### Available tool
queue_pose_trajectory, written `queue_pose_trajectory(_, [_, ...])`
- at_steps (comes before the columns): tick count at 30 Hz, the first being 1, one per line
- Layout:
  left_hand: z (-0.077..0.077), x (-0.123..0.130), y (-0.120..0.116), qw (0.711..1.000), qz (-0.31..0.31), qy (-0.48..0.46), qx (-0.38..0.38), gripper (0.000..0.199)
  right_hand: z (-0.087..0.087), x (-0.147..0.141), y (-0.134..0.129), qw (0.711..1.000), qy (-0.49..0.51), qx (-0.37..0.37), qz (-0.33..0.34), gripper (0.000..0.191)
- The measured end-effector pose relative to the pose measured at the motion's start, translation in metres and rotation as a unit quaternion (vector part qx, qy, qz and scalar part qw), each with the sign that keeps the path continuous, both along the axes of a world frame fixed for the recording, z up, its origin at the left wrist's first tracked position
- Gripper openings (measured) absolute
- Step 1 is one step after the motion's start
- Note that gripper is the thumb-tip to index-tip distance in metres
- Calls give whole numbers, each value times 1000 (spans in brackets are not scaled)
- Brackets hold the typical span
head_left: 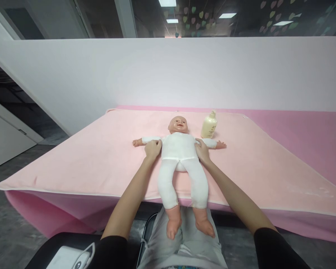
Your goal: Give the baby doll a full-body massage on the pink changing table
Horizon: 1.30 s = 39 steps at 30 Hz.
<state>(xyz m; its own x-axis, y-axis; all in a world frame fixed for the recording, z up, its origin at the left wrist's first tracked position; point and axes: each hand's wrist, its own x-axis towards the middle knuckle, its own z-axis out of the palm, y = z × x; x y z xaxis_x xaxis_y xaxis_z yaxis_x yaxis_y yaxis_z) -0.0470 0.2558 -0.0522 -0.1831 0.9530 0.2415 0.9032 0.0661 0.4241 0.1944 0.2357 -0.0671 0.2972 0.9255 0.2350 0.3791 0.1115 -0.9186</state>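
Observation:
A baby doll (180, 146) with a white cloth body lies on its back, arms spread and feet hanging past the table's front edge. At the doll's upper arm on the left side of the view, my left hand (153, 148) is closed with curled fingers. My right hand (202, 150) grips the other upper arm near the armpit, its thumb and fingers closed around it. Parts of my fingers are hidden by the hands and the doll's arms. Just beyond the doll's arm on the right stands a pale yellow pump bottle (209, 125).
A light pink blanket (95, 160) covers the table over a darker pink cloth (305, 138). Behind rises a white wall (184, 74) with windows above. A white device with a cable (70, 257) rests on a black surface at lower left.

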Motion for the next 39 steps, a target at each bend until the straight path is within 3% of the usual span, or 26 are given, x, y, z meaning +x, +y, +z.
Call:
queue_pose_trajectory(20, [2, 1, 0, 1000, 1, 3, -3, 52, 0, 0, -1, 1000, 12, -7, 0, 43])
queue_pose_trajectory(24, [3, 2, -1, 1000, 1, 4, -4, 51, -1, -4, -3, 999, 34, -10, -36, 43])
queue_pose_trajectory(31, [2, 10, -6, 999, -19, 1, 29, 56, -4, -10, 2, 991, 105, -28, -75, 20])
queue_pose_trajectory(39, [4, 14, -9, 998, -61, 8, 29, 52, 1, -8, 1, 986, 147, -25, -68, 17])
